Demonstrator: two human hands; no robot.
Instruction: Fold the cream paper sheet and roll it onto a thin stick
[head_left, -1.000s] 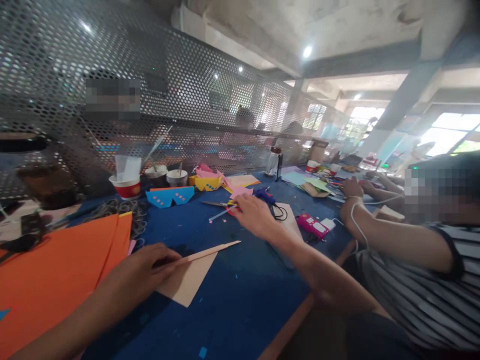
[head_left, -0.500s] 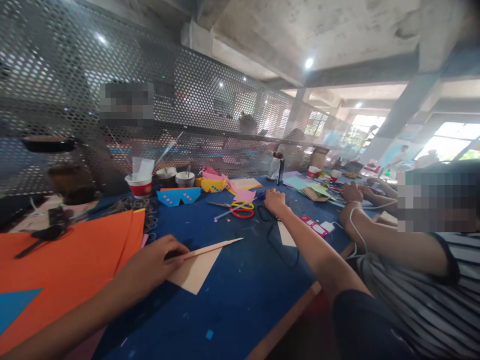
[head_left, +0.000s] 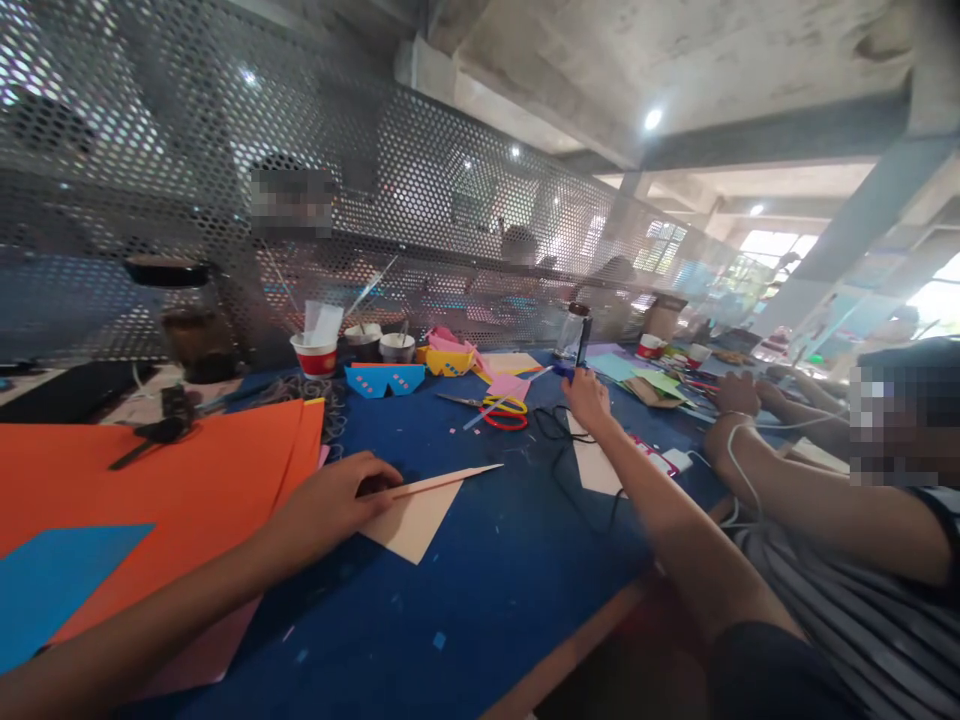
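Observation:
My left hand (head_left: 349, 497) pinches a folded piece of cream paper (head_left: 420, 520). One edge of that paper stands up as a thin raised flap, while a flat corner lies on the blue table (head_left: 465, 590). Farther off, my right hand (head_left: 587, 400) is closed around a blue tool (head_left: 562, 370) that looks like a glue gun; most of it is hidden by the fingers. A pale translucent stick (head_left: 487, 412) runs from it across scissors (head_left: 504, 411) with red and yellow handles. Black cord (head_left: 553, 455) lies below my right hand, over another cream sheet (head_left: 596, 465).
Orange sheets (head_left: 187, 470) and a blue sheet (head_left: 67, 590) lie at left. Behind are a red-and-white paper cup (head_left: 313, 357), a blue paper mask (head_left: 385, 379) and a yellow one (head_left: 448, 361). A perforated metal screen (head_left: 420, 180) borders the table. A co-worker's arm (head_left: 795, 490) reaches in at right.
The view has swung left, so everything sits farther right. The blue tool shows more to the left of my right fingers and seems slightly raised. My left hand keeps the folded paper.

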